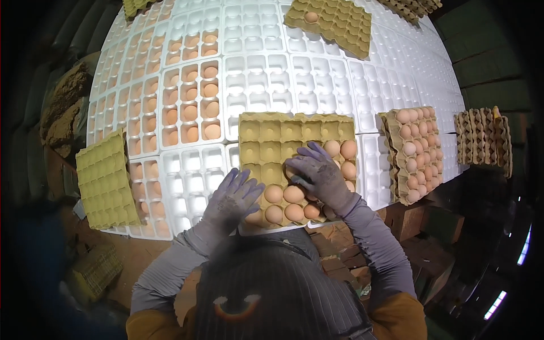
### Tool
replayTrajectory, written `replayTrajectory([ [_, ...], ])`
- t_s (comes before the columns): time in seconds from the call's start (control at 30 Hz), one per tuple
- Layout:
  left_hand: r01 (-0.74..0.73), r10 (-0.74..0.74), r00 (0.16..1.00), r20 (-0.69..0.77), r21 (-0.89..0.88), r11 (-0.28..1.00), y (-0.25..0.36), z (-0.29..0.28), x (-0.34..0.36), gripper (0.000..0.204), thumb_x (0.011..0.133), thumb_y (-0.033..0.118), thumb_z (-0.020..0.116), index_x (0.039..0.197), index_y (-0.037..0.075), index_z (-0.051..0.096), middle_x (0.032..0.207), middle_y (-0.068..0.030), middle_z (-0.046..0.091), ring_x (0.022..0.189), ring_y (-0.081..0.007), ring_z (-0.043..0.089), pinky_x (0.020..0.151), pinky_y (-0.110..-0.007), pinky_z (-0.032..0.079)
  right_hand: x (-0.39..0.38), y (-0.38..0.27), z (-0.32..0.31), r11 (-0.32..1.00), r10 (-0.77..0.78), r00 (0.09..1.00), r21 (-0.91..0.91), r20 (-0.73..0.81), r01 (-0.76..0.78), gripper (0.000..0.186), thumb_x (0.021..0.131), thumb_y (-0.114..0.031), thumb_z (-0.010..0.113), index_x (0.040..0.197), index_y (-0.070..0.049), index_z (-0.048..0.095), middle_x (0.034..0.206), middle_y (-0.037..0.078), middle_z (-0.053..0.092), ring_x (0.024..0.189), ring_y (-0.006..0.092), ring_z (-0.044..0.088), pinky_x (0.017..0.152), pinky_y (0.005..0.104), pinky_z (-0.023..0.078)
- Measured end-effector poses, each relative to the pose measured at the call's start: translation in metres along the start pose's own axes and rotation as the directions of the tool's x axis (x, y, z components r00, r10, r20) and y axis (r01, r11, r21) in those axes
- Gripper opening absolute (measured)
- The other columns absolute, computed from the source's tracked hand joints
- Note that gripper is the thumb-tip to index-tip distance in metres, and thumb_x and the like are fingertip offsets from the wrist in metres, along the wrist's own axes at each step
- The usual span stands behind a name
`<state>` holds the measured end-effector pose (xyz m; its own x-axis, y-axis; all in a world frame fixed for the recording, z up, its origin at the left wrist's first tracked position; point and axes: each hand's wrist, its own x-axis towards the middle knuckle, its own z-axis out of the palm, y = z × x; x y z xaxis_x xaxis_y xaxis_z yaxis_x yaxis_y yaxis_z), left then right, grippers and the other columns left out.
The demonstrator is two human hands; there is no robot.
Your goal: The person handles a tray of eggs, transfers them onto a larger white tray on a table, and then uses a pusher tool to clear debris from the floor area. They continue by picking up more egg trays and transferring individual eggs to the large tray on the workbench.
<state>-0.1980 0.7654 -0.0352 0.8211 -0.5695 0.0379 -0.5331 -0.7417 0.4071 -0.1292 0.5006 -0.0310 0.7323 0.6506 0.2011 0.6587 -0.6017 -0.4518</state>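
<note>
A yellow-brown pulp egg tray lies in front of me, its far-left cells bare and brown eggs in its near and right cells. My right hand, gloved in greyish purple, is over the tray's middle with bent fingers around an egg, partly hidden under them. At the tray's left edge hovers my left hand, also gloved, its fingers stretched out and slightly apart. An egg sits in the cell just below its fingers.
White foam trays cover the table, several at left holding eggs. A stacked tray full of eggs stands at right, beside upright pulp trays. Pulp trays lie at left and far right, the latter bearing one egg.
</note>
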Motion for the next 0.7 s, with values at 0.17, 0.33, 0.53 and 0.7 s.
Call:
replayTrajectory([
  [0.17,0.199,-0.24,0.97,-0.04,-0.44,0.875,0.01,-0.016,-0.002,0.037,0.091,0.022,0.065,0.124,0.007,0.057,0.117,-0.0102,0.06,0.122,-0.0265,0.053,0.107,-0.042,0.041,0.009,-0.007,-0.061,-0.133,0.431,0.706,0.814,0.561,-0.566,0.029,0.099,-0.032,0.051,0.107,-0.007,0.063,0.097,0.001,0.06,0.091,0.0131,0.063,0.082,0.0315,0.05],
  [0.33,0.478,-0.531,0.833,0.154,-0.682,0.553,0.035,-0.03,0.025,0.03,0.091,0.021,0.065,0.113,0.0,0.059,0.099,-0.0084,0.06,0.098,-0.0196,0.06,0.086,-0.032,0.05,0.003,-0.036,-0.021,0.963,0.181,0.753,-0.268,0.632,-0.007,0.041,0.088,-0.046,0.063,0.097,-0.006,0.065,0.094,0.01,0.061,0.098,0.0259,0.063,0.08,0.0385,0.051],
  [0.53,0.331,-0.328,0.943,0.045,-0.149,0.932,0.048,0.002,0.029,0.049,0.083,0.032,0.076,0.119,0.003,0.06,0.112,-0.0153,0.06,0.097,-0.0318,0.061,0.086,-0.04,0.051,0.01,-0.008,-0.053,0.905,0.201,0.762,0.181,0.616,-0.385,0.041,0.089,-0.039,0.064,0.11,-0.004,0.067,0.097,0.012,0.066,0.091,0.0254,0.067,0.079,0.0347,0.052],
  [0.7,0.657,-0.591,0.649,0.479,-0.745,0.117,0.051,-0.031,0.021,0.029,0.093,0.02,0.063,0.115,0.002,0.056,0.104,-0.0106,0.063,0.091,-0.018,0.064,0.073,-0.031,0.054,-0.013,0.001,-0.072,-0.124,0.067,0.68,0.682,0.73,-0.72,0.047,0.094,-0.025,0.052,0.135,-0.003,0.047,0.096,0.011,0.064,0.084,0.0174,0.066,0.071,0.0256,0.054],
])
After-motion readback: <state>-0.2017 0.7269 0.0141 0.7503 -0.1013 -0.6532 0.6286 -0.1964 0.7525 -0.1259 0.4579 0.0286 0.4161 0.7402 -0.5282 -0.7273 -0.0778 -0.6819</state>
